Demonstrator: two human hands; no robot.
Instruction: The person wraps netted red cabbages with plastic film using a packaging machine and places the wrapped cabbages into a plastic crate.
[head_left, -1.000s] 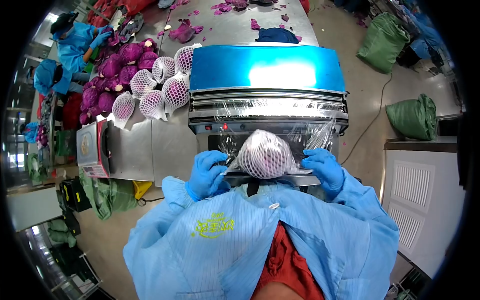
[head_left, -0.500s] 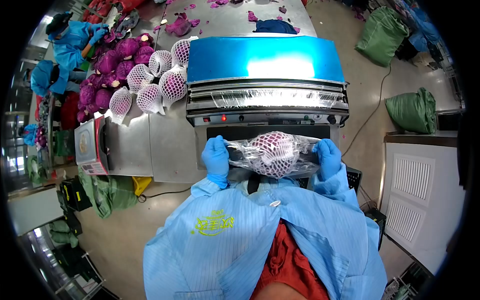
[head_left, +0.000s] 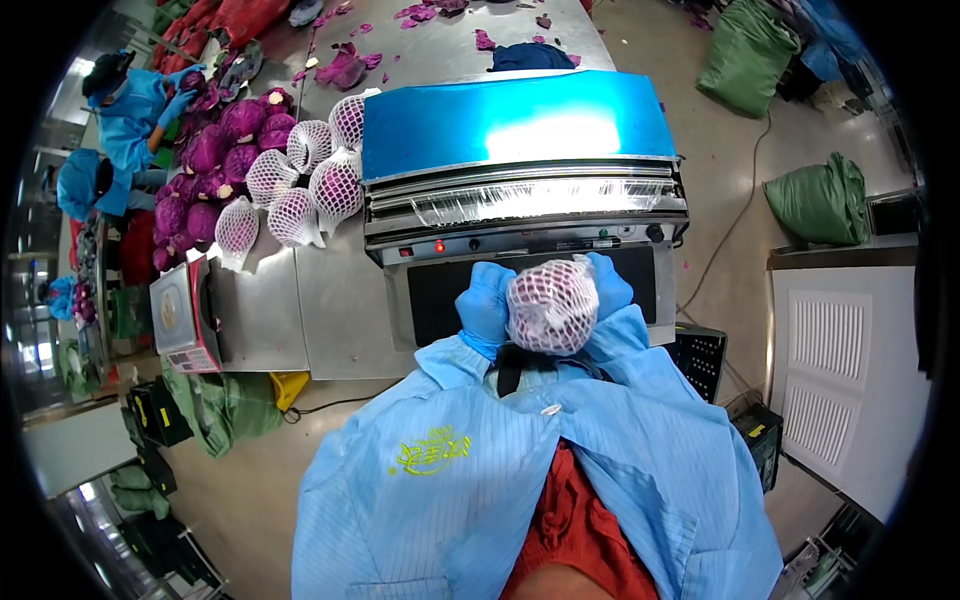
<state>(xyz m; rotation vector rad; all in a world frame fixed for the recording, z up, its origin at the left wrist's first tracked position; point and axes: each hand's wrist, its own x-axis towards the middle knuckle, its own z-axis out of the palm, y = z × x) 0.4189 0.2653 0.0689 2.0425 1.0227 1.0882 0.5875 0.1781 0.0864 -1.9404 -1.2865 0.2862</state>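
Note:
A red cabbage in a white foam net, with clear plastic film around it, is held up between my hands over the front of the film wrapping machine. My left hand, in a blue glove, is closed against the cabbage's left side. On the other side, my gloved right hand is closed at its upper right, partly behind the bundle. The film ends are bunched in my fingers and mostly hidden. Behind the bundle lies the machine's black plate.
Netted cabbages and a pile of bare red cabbages lie left of the machine. A scale-like box stands at the table's left edge. A co-worker handles cabbage at the far left. Green sacks rest on the floor at right.
My hands have drawn inward from the stretched film ends to the cabbage's sides. The film is gathered close around the cabbage. The view has shifted slightly.

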